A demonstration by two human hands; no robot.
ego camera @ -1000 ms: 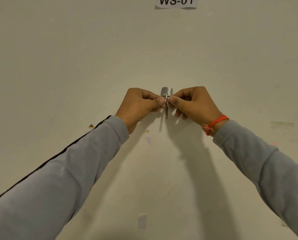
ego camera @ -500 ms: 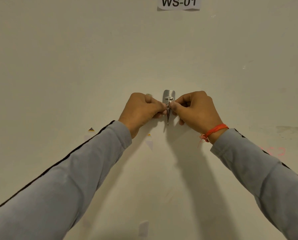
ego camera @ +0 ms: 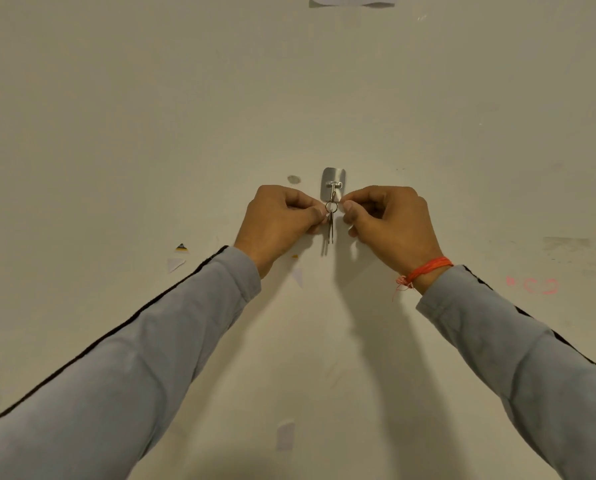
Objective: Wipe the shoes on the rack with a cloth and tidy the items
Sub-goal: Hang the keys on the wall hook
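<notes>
Now two hands (ego camera: 282, 216) (ego camera: 390, 221) flank one keyring (ego camera: 330, 206); one hook (ego camera: 333, 184).

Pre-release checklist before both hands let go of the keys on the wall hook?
1. Key ring hangs under the hook: ok.
2. Ring fully seated on the hook: cannot tell.
3. Keys hang straight down: ok.
4. Left hand off the keys: not ok, its fingers touch them.
5. Right hand clear of the ring: cannot tell, its fingers sit right beside it.
6. Hook plate flat on wall: ok.
</notes>
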